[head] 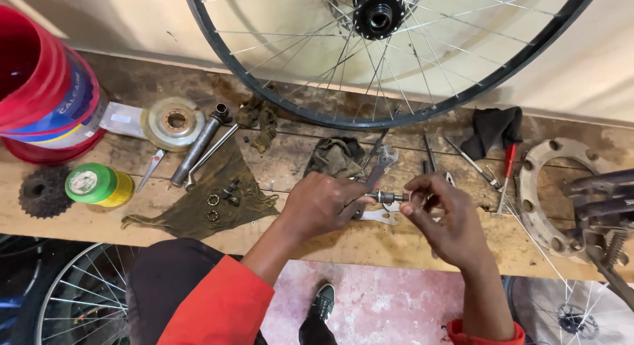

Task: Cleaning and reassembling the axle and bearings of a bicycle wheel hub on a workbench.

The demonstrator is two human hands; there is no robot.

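The left hand (320,205) and right hand (444,219) hold a short metal axle (388,197) between them, level, just above the wooden table (370,242). The axle is a thin, dull grey threaded rod with nuts along it. The left grip is closed on 1 end; the right fingertips (411,201) pinch the other. A flat wrench (382,162) lies just behind, a greasy rag (198,203) with small bearings to the left, and a spoked wheel (422,100) leans against the wall.
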